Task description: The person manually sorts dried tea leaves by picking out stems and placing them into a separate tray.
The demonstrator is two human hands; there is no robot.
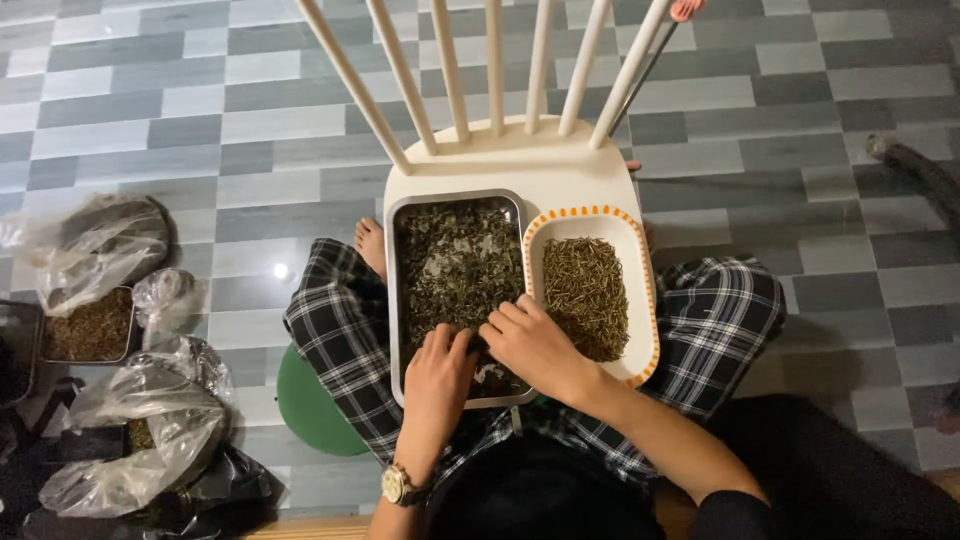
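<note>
Floor (150, 90) is grey tile in long planks, mixed light and dark shades, slightly glossy with one light glare spot. I sit low, plaid trousers (340, 330) on, bare foot (371, 243) showing beside a white chair (520, 160) with round spindles on its back. The chair seat serves as my work surface.

On the seat sit two trays side by side, touching. The metal tray (395, 300) is rectangular, shiny steel with rounded corners, full of dark dried leaves (455, 260), crumbly and flaky. The white tray (640, 290), plastic maybe, has an orange dashed rim and holds a heap of thin brownish stems (585, 295), wiry and short.

My left hand (440, 375), gold watch (397, 485) on the wrist, rests fingers down in the leaves at the near end of the metal tray, loosely curled. My right hand (535, 345) lies just beside it, fingers bent into the leaves near the tray's right edge. Whether either pinches anything, I cannot tell; fingertips are buried.

Left on the floor: crinkled clear plastic bags (130, 420), another metal tray (90, 330) of brown bits, a green stool (310, 405) under my leg.
</note>
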